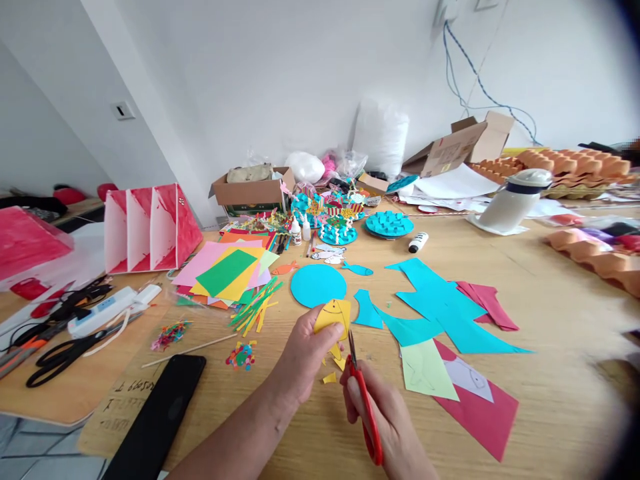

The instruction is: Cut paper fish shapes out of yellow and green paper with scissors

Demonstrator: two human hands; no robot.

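My left hand [307,353] pinches a piece of yellow paper [333,315] with a fish outline drawn on it. In my right hand [380,407] is a pair of scissors [371,430] with red handles, its dark blades upright beside the paper's right edge. Small yellow scraps [329,378] lie on the table just below the paper. Behind my left hand is a blue paper circle [318,285], with a small blue paper fish [358,268] and an orange paper fish [285,268] on either side of it.
Blue paper offcuts [440,300], a pale green sheet [427,370] and a red sheet [493,417] lie to the right. Stacked coloured paper [226,272], green and yellow strips [260,303] and a black phone-like slab [157,413] are left. A white flask [515,200] stands back right.
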